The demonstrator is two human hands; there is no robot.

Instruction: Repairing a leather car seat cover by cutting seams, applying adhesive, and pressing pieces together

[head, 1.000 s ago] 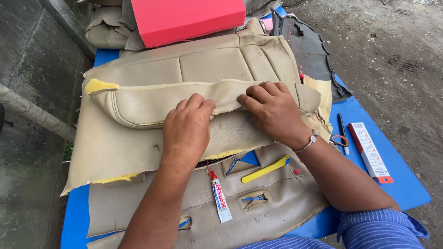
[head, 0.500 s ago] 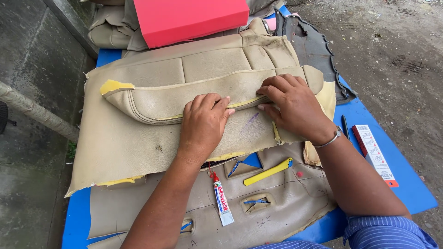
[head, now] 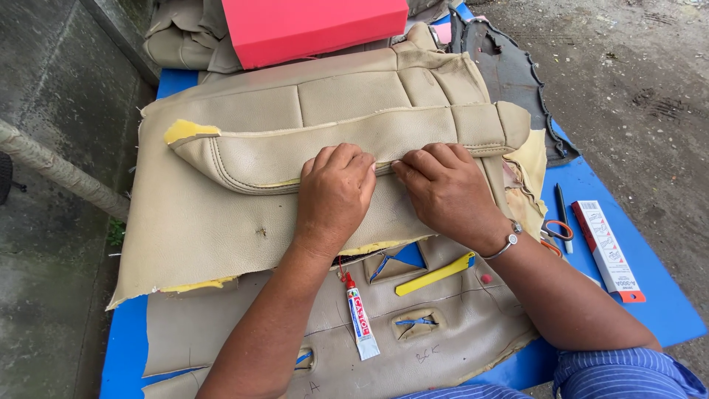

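Pressing down from the head view, your left hand (head: 336, 188) and right hand (head: 447, 192) lie flat, gripping nothing, on the beige seat cover (head: 244, 222), fingertips on its folded padded flap (head: 295, 151); flap edges beyond look unpressed, glue tube (head: 360, 319) below.

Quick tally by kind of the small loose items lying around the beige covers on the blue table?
Glue tube: 1
Yellow strip: 1
Orange-handled scissors: 1
Dark pen: 1
Long white and red box: 1
Total: 5
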